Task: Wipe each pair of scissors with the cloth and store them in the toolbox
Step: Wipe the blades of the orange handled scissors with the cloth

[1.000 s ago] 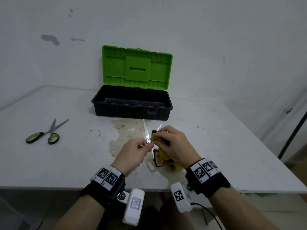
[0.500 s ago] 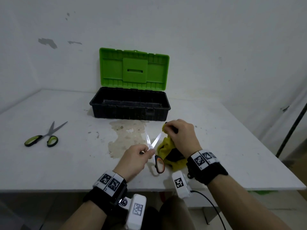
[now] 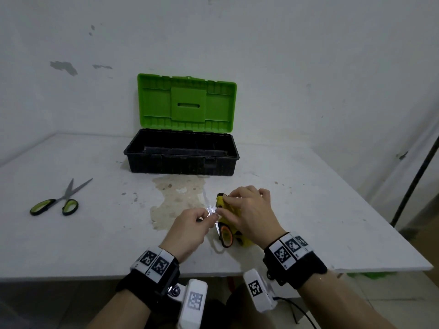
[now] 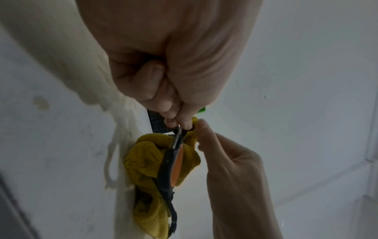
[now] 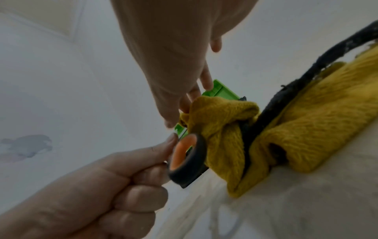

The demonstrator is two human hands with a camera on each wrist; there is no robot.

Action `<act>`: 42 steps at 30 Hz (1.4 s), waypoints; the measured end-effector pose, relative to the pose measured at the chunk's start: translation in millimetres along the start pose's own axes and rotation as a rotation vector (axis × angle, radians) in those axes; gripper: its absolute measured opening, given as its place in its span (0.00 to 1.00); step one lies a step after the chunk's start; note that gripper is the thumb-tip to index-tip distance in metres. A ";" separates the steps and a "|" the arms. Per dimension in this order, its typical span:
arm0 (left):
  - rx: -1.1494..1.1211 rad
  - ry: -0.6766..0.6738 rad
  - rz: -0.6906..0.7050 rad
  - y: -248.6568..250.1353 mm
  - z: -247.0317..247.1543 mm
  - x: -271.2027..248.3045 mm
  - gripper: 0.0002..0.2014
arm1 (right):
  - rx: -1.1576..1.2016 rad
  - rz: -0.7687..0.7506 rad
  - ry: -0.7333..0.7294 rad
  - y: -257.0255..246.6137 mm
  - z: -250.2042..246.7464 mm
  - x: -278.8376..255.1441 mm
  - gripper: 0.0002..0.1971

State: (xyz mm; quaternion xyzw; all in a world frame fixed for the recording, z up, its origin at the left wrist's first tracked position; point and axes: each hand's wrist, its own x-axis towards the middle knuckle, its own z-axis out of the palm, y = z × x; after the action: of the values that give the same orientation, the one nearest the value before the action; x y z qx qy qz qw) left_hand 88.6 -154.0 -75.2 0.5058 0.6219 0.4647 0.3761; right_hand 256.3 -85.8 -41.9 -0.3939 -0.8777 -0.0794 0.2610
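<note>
Wiping step: left hand is pinching the orange-handled scissors between thumb and fingertips; right hand is pinching the yellow cloth around a blade. Next, probably stowing in the toolbox beyond the fingertips.

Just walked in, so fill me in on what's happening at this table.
A person is wiping orange-handled scissors near the table's front edge. The left hand pinches them by the blades, and the right hand works a yellow cloth along one blade. The toolbox stands open behind, with nothing visible inside. Green-handled scissors lie on the table to the left, untouched.
</note>
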 end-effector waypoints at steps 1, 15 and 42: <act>0.002 0.001 0.003 0.9 -0.5 -0.3 0.17 | 0.060 0.006 -0.027 -0.1 -0.1 0.9 0.11; 0.051 0.015 0.028 1.5 3.2 1.0 0.18 | 0.454 -0.030 -0.026 -2.4 6.8 -8.2 0.09; 0.191 -0.025 0.121 3.3 -9.4 -0.1 0.20 | 0.387 0.158 0.073 13.2 -11.2 14.3 0.07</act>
State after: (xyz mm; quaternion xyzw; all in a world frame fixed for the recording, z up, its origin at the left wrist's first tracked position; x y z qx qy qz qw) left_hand 80.7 -155.8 -69.4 0.5820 0.6267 0.4188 0.3052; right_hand 262.5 -71.4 -25.7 -0.4010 -0.8329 0.0969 0.3689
